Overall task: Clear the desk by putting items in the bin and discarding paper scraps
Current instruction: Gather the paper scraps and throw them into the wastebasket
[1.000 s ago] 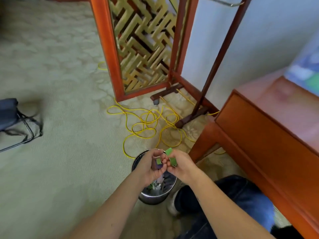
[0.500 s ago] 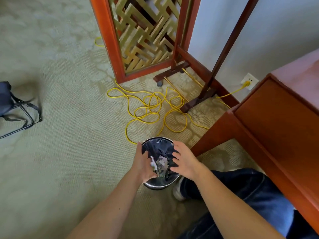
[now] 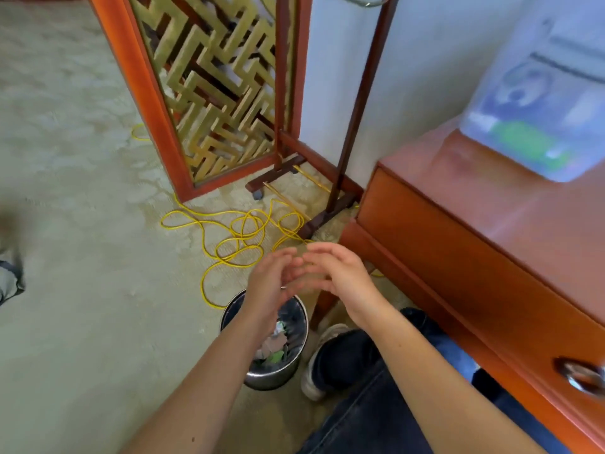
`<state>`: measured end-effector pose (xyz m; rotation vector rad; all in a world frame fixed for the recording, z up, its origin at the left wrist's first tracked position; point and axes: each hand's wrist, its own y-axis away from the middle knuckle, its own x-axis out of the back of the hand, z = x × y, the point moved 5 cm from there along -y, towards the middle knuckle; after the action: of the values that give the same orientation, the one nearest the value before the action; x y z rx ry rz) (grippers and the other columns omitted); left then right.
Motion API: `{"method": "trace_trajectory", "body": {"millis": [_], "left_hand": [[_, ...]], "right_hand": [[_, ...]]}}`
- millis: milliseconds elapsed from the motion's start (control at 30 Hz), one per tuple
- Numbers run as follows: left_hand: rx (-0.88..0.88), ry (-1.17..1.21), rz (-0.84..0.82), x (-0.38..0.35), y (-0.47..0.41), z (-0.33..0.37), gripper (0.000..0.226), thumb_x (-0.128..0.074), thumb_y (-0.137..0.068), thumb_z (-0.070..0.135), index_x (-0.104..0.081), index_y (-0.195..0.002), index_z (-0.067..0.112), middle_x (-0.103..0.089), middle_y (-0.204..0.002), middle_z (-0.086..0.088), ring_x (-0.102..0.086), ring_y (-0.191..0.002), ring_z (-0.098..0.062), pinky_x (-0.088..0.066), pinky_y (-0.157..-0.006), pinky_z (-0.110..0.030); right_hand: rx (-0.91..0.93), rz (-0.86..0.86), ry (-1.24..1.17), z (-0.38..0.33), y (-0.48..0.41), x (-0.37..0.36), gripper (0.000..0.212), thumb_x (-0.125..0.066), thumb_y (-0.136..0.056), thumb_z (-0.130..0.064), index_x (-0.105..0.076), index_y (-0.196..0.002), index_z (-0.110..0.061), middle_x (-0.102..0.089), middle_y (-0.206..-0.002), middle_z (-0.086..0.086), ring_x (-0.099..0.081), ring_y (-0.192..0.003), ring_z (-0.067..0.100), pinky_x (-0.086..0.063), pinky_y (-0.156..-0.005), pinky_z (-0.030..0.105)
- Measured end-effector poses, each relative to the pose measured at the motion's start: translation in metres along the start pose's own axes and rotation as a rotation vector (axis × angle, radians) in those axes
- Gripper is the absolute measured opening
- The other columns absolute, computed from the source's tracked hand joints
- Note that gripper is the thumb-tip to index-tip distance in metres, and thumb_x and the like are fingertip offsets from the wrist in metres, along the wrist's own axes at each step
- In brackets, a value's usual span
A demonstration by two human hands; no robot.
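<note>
Pale green patterned carpet covers the floor, and on it stands a small round wastebasket of shiny metal (image 3: 273, 379) with a dark liner. Crumpled paper scraps (image 3: 274, 345) in white, pinkish and green lie inside it. Just above the wastebasket, toward its far rim, the left hand (image 3: 270, 288) and right hand (image 3: 342, 278) hover close together, palms turned toward each other. Their fingers (image 3: 327, 254) are relaxed, slightly curved and spread, and hold nothing that I can make out, though the fingertips are blurred.

To the right of the wastebasket rises a reddish-brown wooden desk (image 3: 458, 231) with a metal drawer pull (image 3: 581, 376). On the visible part of its top sits a blurred translucent plastic storage bin (image 3: 540, 103) with green and bluish shapes inside. Beyond the wastebasket a loose yellow cable (image 3: 242, 237) sprawls in front of a wooden screen with gold lattice (image 3: 212, 93). A white-soled shoe (image 3: 322, 362) rests just beside the wastebasket's right wall.

With scraps in the wastebasket and both hands empty, the discarding step appears done for this handful. The storage bin seems to hold items already. Most of the desk top is out of view, so I cannot tell what remains to be cleared.
</note>
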<state>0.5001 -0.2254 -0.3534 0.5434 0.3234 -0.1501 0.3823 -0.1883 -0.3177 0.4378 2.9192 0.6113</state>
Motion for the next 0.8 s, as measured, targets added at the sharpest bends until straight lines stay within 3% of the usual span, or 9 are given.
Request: {"method": "trace_trajectory", "body": {"millis": [200, 367, 533, 800], "left_hand": [[-0.214, -0.010, -0.154, -0.063, 0.051, 0.062, 0.020, -0.046, -0.098, 0.011, -0.064, -0.098, 0.019, -0.068, -0.079, 0.003, -0.062, -0.068, -0.008, -0.052, -0.059, -0.021], [-0.284, -0.035, -0.389, -0.139, 0.102, 0.090, 0.022, -0.044, -0.097, 0.010, -0.065, -0.098, 0.016, -0.067, -0.076, 0.000, -0.060, -0.062, -0.009, -0.051, -0.054, -0.019], [-0.299, -0.145, -0.623, -0.232, 0.154, 0.082, 0.022, -0.045, -0.097, 0.008, -0.066, -0.097, 0.012, -0.067, -0.078, -0.003, -0.060, -0.066, -0.013, -0.050, -0.058, -0.024], [-0.259, -0.294, -0.878, -0.356, 0.228, 0.021, 0.021, -0.049, -0.094, 0.006, -0.068, -0.095, 0.013, -0.067, -0.081, -0.004, -0.060, -0.072, -0.016, -0.051, -0.061, -0.026]], "right_hand": [[0.195, 0.037, -0.065, -0.079, 0.064, 0.046, 0.023, -0.055, -0.095, -0.012, -0.064, -0.116, -0.010, -0.068, -0.117, 0.013, -0.065, -0.108, 0.025, -0.053, -0.095, 0.041], [0.396, 0.082, -0.098, -0.128, 0.129, 0.103, 0.021, -0.052, -0.095, -0.005, -0.066, -0.110, -0.010, -0.071, -0.101, 0.011, -0.065, -0.088, 0.021, -0.054, -0.083, 0.036], [0.546, 0.307, -0.034, -0.151, 0.192, 0.180, 0.020, -0.052, -0.095, -0.003, -0.067, -0.100, -0.014, -0.072, -0.092, 0.004, -0.064, -0.076, 0.012, -0.054, -0.066, 0.022], [0.571, 0.660, -0.052, -0.131, 0.287, 0.298, 0.020, -0.053, -0.095, -0.004, -0.068, -0.104, -0.012, -0.074, -0.097, 0.006, -0.065, -0.076, 0.011, -0.053, -0.067, 0.026]]}}
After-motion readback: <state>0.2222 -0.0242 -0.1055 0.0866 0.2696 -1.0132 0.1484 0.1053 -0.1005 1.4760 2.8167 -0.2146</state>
